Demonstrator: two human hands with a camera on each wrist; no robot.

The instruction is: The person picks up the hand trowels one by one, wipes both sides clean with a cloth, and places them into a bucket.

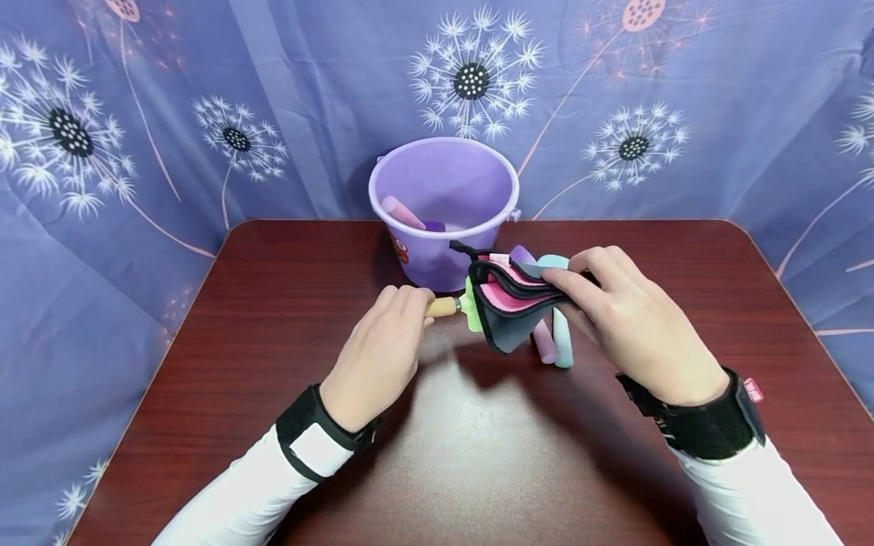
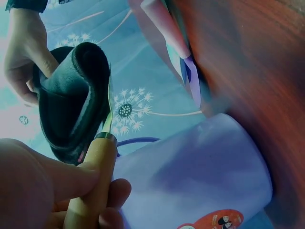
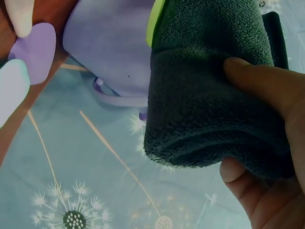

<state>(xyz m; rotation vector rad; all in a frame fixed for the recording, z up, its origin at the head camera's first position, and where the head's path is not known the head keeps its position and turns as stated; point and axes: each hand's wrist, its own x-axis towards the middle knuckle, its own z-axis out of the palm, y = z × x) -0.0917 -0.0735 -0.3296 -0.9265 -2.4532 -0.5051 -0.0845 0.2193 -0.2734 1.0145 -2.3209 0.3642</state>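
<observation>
My left hand (image 1: 382,353) grips the wooden handle of a small garden tool (image 1: 442,307). The tool's lime-green head (image 1: 471,303) lies against a folded cloth (image 1: 515,330), which hides part of it. The cloth is dark grey outside and pink inside, with black edging. My right hand (image 1: 635,334) pinches the folded layers from the right, thumb on one face and fingers on the other. In the right wrist view, the cloth (image 3: 205,95) shows its fuzzy grey side. Both things are held up in front of a purple bucket (image 1: 430,265).
A pink handle (image 1: 403,212) and a purple piece rest inside the bucket. Behind the cloth on the brown table (image 1: 287,341) lie a toy shovel with a pink handle (image 1: 544,343) and a mint-coloured one (image 1: 563,341). A flowered blue curtain (image 1: 328,114) hangs behind the table.
</observation>
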